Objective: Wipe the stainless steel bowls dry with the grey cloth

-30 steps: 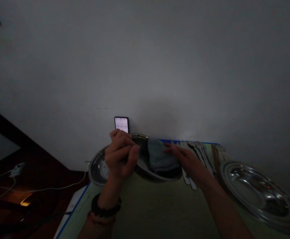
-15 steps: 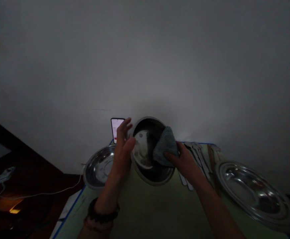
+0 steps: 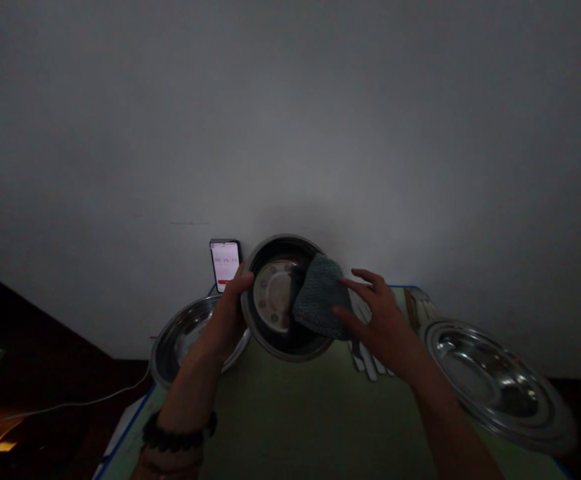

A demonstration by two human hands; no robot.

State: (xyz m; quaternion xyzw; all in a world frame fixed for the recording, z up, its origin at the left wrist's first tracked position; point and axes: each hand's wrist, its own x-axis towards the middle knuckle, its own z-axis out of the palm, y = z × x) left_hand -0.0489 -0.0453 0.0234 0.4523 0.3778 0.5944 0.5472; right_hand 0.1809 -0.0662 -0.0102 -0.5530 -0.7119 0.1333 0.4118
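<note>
A steel bowl [image 3: 275, 293] is tipped up above the table, its inside facing me. My left hand [image 3: 228, 313] grips the bowl's left rim, thumb over the edge and fingers behind. A grey-green cloth [image 3: 320, 297] lies folded over the right part of the bowl's inside and rim. My right hand [image 3: 375, 317] is at the cloth's right edge, its thumb and a fingertip on the fabric and the other fingers spread.
Another steel basin [image 3: 175, 340] stands at the left edge of the green table [image 3: 295, 420]. On the right are stacked steel plates [image 3: 490, 380] and several pieces of cutlery [image 3: 368, 360], partly behind my right hand. A phone [image 3: 225, 263] leans on the wall.
The bowl has tilted up to face me. My left hand has gone from apart from the rim to gripping it. My right hand's fingers have opened out at the cloth.
</note>
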